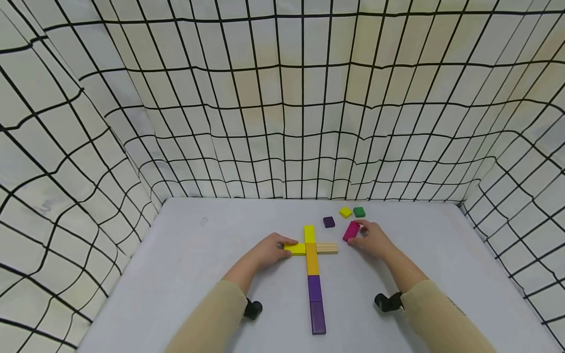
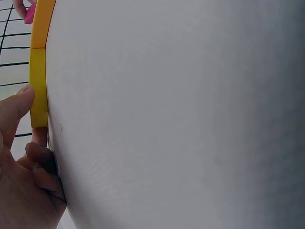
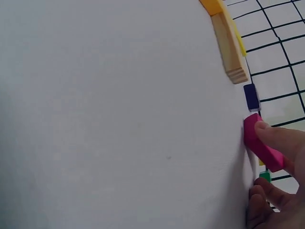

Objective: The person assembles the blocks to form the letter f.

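Two hands are pinching blocks around a cross-shaped layout on the counter [image 1: 190, 289].
The left hand's [image 1: 267, 250] fingers are pinching the yellow side block [image 1: 298, 250] beside the orange block [image 1: 312, 260], probably steadying it; the right hand's [image 1: 373, 241] fingers are pinching the pink block [image 1: 351, 230] toward its ends, near the wooden block [image 1: 327, 248], perhaps for easy turning. The left wrist view is cutting off the pink block; whether it is touching the counter is staying unclear.

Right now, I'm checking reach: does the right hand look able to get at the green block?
Probably yes: the green block lies just beyond the right hand, and nothing visible stands between them. That hand holds the pink block, though, so it would likely need to release that first.
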The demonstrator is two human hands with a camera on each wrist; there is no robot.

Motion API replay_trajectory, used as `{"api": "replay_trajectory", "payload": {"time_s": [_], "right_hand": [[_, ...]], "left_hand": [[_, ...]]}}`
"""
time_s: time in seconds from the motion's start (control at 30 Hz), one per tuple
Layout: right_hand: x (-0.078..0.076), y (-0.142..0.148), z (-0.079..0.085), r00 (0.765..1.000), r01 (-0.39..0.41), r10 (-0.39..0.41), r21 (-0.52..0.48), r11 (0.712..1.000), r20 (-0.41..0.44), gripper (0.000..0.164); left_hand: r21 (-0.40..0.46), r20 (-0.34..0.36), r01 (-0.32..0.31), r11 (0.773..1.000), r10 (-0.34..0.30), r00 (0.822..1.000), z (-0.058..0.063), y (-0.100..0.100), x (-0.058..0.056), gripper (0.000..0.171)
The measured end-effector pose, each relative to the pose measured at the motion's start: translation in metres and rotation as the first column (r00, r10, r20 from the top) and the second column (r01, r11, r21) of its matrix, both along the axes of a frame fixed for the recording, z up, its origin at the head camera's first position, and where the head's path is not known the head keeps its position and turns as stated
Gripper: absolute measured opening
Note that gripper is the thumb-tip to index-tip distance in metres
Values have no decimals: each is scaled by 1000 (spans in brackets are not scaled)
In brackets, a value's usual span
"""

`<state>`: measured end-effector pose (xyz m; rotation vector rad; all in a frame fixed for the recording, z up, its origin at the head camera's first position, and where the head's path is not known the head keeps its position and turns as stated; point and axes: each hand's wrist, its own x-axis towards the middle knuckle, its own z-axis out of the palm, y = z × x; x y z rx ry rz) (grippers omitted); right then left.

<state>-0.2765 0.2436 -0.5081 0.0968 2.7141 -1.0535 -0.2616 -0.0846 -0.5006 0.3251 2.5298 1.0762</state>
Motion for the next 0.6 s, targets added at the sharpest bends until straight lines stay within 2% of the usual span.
{"api": "replay_trajectory", "payload": {"time_s": [0.27, 0.6], "right_hand": [[5, -4, 2, 999, -7, 6, -32, 999, -54, 70], [8, -2, -5, 993, 8, -20, -109, 994, -115, 61]], "left_hand": [[-9, -3, 0, 1000, 0, 1000, -3, 0, -2, 32], [-21, -1, -6, 1000, 6, 1000, -2, 1, -2, 32]]}}
